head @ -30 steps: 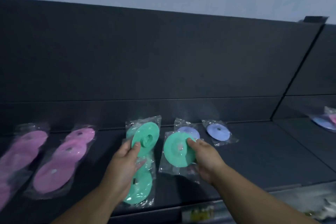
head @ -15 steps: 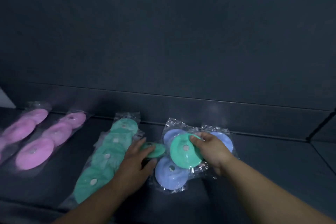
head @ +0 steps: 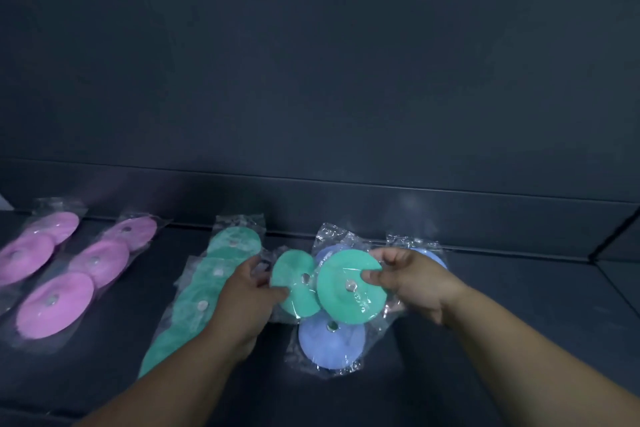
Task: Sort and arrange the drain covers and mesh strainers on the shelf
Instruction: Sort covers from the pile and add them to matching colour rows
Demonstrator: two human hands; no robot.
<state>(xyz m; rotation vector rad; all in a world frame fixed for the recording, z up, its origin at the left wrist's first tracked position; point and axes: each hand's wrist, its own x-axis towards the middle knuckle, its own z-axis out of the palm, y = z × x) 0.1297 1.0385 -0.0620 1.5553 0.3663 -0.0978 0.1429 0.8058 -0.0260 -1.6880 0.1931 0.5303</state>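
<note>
Both hands are busy over the shelf (head: 526, 329).

- **Left hand:** The left hand (head: 247, 291) grips a bagged green cover (head: 294, 284) by its left edge, fingers curled round it. Half a second back this cover lay nearly flat under that hand. Now it is tipped up, face toward us.
- **Right hand:** The right hand (head: 415, 282) pinches a second green cover (head: 349, 289) at its right rim, thumb on the face, as before.
- **Between the hands:** The two green pieces now meet, edge over edge.
- **Below and behind:** The blue covers (head: 330, 343) lie there, one partly hidden behind the right hand.
- **To the left:** The green row (head: 207, 288) runs just left of the left hand, and the pink rows (head: 55, 305) lie well beyond it.

Judgement: neither green piece is set down yet. Both hang over blue stock, so they likely belong leftward on the green row.
</note>
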